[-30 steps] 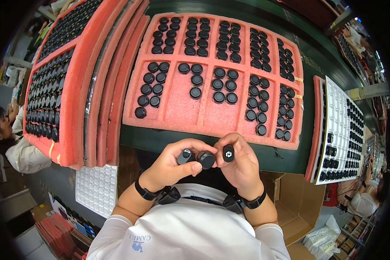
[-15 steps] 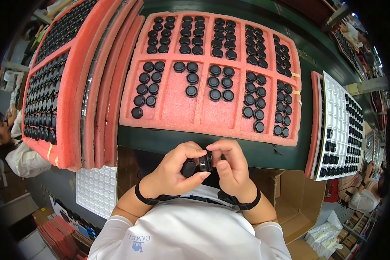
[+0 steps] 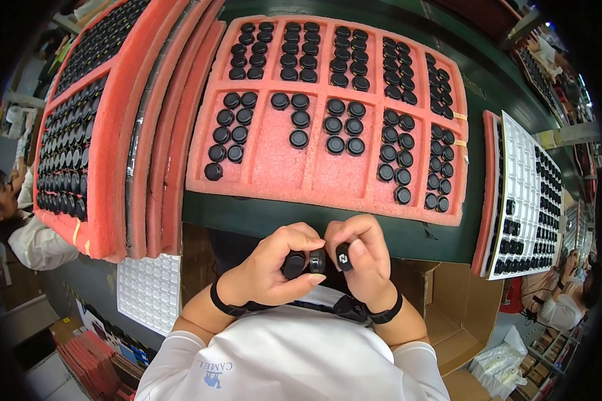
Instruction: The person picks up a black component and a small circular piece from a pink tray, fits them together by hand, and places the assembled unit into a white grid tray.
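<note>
My left hand (image 3: 264,267) is closed around two short black cylindrical parts. One black cylinder (image 3: 293,264) sits deeper in the palm; a second black cylinder (image 3: 317,261) with a shiny band is pinched by thumb and fingertips. Just to the right, my right hand (image 3: 368,257) pinches a small black cap-like piece (image 3: 343,258) with a white mark on its face, apart from the cylinders. Beyond both hands lies a pink foam tray (image 3: 277,167), its compartments holding many similar black round parts (image 3: 299,139) in rows, some partly filled.
At left, a stack of pink foam trays (image 3: 117,167) stands tilted, loaded with black parts. A white moulded tray (image 3: 525,174) partly filled with them is at right. An open cardboard box (image 3: 458,307) stands below the green table edge (image 3: 247,212). Other people sit at both sides.
My right hand has drawn away to the right from the cylinders in my left hand, with the small black piece now visible in its fingers. The left hand keeps its hold.
</note>
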Demonstrator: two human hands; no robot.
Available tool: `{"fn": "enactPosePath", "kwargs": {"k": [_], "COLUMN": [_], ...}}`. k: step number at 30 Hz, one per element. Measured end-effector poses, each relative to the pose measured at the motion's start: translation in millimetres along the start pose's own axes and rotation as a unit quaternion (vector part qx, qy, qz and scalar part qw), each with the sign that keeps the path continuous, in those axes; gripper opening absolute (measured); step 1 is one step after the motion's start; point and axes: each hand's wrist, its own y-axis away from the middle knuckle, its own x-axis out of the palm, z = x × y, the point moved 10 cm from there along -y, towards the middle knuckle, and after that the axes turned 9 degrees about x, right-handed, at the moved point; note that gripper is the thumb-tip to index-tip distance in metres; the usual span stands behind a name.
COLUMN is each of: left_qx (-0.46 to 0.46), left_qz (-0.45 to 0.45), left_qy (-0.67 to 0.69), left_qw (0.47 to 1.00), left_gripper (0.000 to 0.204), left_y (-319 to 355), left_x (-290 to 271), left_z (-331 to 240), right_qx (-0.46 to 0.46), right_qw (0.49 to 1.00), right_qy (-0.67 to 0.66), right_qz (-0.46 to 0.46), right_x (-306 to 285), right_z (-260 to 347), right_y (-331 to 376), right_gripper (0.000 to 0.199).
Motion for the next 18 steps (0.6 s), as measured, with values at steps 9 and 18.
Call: {"fn": "enactPosePath", "kwargs": {"k": [9, 18], "left_qx": [0.008, 0.018], "left_qz": [0.004, 0.005], "left_qy": [-0.010, -0.017], "left_qw": [1.000, 1.000], "left_gripper": [0.043, 0.043], "left_y": [-2, 0], "left_x": [0, 0], "left_z": [-2, -2], "right_qx": [-0.034, -0.028], "right_qw": [0.999, 0.998], "right_qy": [0.028, 0.056], "right_qz": [-0.001, 0.004], "right_x": [2, 7], "right_z": [4, 3], "right_y": [-1, -1], "right_gripper": [0.015, 0.016]}}
